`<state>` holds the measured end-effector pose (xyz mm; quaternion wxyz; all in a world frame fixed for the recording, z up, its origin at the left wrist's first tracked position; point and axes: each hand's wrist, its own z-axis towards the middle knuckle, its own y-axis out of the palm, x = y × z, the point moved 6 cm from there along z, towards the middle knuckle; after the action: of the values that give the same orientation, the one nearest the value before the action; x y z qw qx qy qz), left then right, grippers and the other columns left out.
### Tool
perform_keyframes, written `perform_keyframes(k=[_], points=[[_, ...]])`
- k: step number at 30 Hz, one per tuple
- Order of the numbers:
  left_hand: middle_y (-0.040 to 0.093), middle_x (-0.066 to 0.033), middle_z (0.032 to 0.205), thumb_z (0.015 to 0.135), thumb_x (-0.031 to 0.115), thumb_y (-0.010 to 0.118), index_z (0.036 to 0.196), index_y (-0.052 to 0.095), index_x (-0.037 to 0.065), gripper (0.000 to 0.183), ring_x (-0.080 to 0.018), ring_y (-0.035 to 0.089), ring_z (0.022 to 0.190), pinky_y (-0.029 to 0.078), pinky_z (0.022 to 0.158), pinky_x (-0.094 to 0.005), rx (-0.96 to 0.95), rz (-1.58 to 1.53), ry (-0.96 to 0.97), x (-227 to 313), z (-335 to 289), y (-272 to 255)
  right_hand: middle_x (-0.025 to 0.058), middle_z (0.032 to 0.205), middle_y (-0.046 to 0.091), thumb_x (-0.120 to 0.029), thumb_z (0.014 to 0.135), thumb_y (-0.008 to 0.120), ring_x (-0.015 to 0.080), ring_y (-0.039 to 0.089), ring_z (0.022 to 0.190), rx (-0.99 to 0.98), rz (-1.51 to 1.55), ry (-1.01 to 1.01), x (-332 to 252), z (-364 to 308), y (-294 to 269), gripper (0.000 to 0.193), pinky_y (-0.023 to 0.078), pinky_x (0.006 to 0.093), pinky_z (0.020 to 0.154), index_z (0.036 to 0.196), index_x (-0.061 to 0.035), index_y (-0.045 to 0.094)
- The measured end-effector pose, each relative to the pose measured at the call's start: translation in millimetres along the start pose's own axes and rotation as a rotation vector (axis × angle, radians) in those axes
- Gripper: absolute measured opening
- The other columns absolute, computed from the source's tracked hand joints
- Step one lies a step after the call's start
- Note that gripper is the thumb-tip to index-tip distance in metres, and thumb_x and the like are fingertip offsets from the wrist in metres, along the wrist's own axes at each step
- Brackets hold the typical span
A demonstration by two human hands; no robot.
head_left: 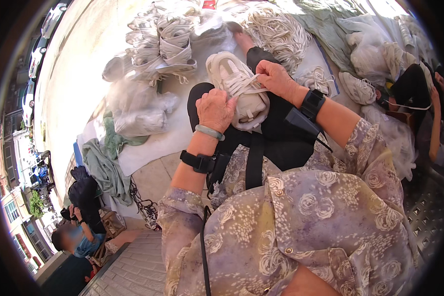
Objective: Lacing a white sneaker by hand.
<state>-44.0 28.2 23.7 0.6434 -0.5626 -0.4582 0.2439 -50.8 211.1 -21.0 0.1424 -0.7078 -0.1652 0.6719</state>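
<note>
Lacing seems in hand: the right hand (275,79) pinches lace (243,90) at the pale shoe's (248,105) two o'clock, the left hand (215,109) curls at eight, hold unclear; the next pull likely needs even tension.

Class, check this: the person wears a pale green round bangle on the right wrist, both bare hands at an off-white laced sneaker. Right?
No: the head view shows the pale green round bangle on the left wrist, both bare hands at the off-white laced sneaker.
</note>
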Motion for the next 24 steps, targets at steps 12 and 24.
perform_keyframes(k=[12, 24], points=[[0.052, -0.0164, 0.073, 0.078, 0.011, 0.055, 0.071, 0.05, 0.0, 0.014, -0.037, 0.052, 0.07, 0.042, 0.062, -0.0417, -0.037, -0.336, 0.17, 36.1, -38.4, -20.1, 0.0035, 0.063, 0.051, -0.005, 0.078, 0.051, 0.0101, 0.049, 0.06, -0.049, -0.086, -0.099, -7.3, -5.8, 7.1, 0.012, 0.042, 0.0262, 0.057, 0.087, -0.0017, 0.057], [0.055, -0.0011, 0.062, 0.09, 0.015, 0.051, 0.071, 0.048, 0.004, 0.022, -0.0042, 0.048, 0.046, 0.038, 0.042, -0.0203, -0.5, -0.931, -0.163, 30.8, -62.7, -30.7, 0.0092, 0.074, 0.058, -0.004, 0.08, 0.051, 0.0185, 0.057, 0.07, -0.008, -0.142, -0.256, -33.7, -5.5, -5.6, 0.012, 0.045, 0.0286, 0.066, 0.089, 0.0001, 0.057]])
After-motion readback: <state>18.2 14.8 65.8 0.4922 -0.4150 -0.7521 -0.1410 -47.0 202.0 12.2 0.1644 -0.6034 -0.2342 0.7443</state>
